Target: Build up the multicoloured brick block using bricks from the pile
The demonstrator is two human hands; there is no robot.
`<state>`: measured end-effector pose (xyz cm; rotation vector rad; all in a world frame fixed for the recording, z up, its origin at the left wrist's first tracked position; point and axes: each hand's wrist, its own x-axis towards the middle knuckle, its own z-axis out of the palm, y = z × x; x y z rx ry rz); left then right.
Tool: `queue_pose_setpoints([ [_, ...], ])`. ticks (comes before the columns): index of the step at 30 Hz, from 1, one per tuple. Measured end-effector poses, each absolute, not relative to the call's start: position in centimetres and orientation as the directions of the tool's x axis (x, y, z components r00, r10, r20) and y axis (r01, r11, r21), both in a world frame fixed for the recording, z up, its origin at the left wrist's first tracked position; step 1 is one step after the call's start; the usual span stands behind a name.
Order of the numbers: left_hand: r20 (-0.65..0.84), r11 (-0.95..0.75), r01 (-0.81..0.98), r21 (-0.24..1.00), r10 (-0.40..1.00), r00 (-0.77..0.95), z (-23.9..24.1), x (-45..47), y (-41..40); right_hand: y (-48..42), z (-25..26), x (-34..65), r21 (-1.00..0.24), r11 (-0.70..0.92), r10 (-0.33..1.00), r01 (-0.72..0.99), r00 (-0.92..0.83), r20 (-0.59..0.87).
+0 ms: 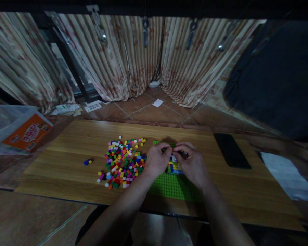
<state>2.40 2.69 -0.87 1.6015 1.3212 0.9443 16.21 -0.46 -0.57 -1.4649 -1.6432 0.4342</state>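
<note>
Both hands meet above a green studded baseplate [173, 188] on the wooden table. The fingertips of my left hand [157, 158] are pinched together, touching those of my right hand [191, 160], which are also closed. Whatever sits between them is too small and shaded to make out. Under the fingers, a cluster of blue, yellow and white bricks [175, 167] stands on the baseplate, partly hidden by my right hand. Left of my left hand spreads a loose heap of small coloured bricks [123, 164].
A few blue and yellow bricks [87, 162] lie apart at the left of the table [59, 171]. A dark flat slab [232, 150] rests at the right, with white paper [290, 174] beyond it. A clear plastic bin [12, 116] with an orange label stands at the far left.
</note>
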Motion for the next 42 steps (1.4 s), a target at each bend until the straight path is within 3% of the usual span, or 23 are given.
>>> queue_pose_setpoints([
  [17,0.096,-0.15,0.409,0.9,0.984,0.15,-0.5,1.8,2.6,-0.7,-0.6,16.3,-0.74,0.244,0.923,0.627,0.084,0.376],
  [20,0.163,-0.167,0.591,0.789,0.985,0.06,0.2,0.1,3.7,-0.7,-0.5,16.4,-0.74,0.235,0.915,0.631,0.112,0.387],
  [24,0.271,-0.158,0.872,0.463,0.962,0.03,0.4,-2.6,5.5,-0.9,-0.3,16.5,-0.73,0.226,0.916,0.645,0.116,0.385],
  [27,0.259,-0.185,0.93,0.318,0.961,0.102,-0.1,-3.7,6.1,-0.9,-0.3,16.5,-0.733,0.232,0.916,0.64,0.11,0.386],
  [30,0.215,-0.188,0.948,0.256,0.967,0.133,-0.5,-3.8,6.1,-0.9,-0.3,16.5,-0.733,0.233,0.918,0.639,0.105,0.383],
  [39,0.181,-0.202,0.946,0.254,0.971,0.159,-0.6,-3.6,5.9,-1.0,-0.1,16.5,-0.732,0.244,0.908,0.636,0.114,0.402],
  [42,0.208,-0.225,0.919,0.322,0.964,0.163,-0.3,-3.3,5.7,-1.1,0.2,16.5,-0.727,0.249,0.892,0.639,0.14,0.429],
])
